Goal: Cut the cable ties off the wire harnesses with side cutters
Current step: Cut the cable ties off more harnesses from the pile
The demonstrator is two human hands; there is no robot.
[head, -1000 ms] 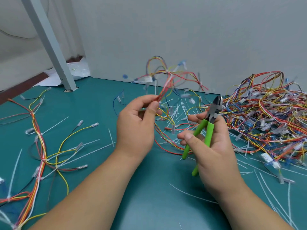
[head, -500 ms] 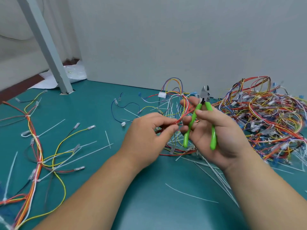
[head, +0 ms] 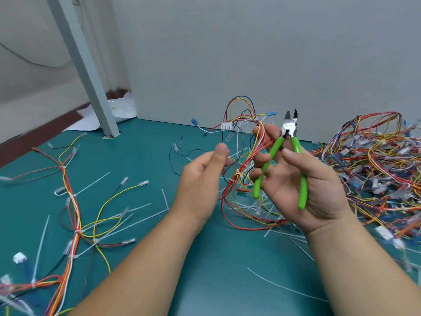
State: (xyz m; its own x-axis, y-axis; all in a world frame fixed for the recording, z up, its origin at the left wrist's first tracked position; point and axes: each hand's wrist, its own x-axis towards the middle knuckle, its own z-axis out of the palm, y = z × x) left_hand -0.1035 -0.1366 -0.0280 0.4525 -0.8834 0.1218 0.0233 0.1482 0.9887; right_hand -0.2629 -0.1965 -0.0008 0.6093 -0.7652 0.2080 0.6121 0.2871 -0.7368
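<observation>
Plain grey wall (head: 250, 53) behind a teal surface (head: 216, 270); a grey post (head: 86, 76) stands at its far-left corner, beside perhaps crumpled plastic (head: 120, 110).

No legible text, label, brand, number or sign is recorded. No marking can be read on the side cutters (head: 289, 127), and the white connector (head: 226, 126) is too small and blurred for print to be made out.

Both my bare forearms reach in from the bottom edge and converge toward centre. My left hand (head: 200, 176) is held thumb-up with its fingers loosely bent; motion blur hides any pinch. My right hand (head: 319, 190) is turned palm toward me, thumb and curled fingers gripping the side cutters (head: 288, 130), whose jaws stand apart and point up.
</observation>
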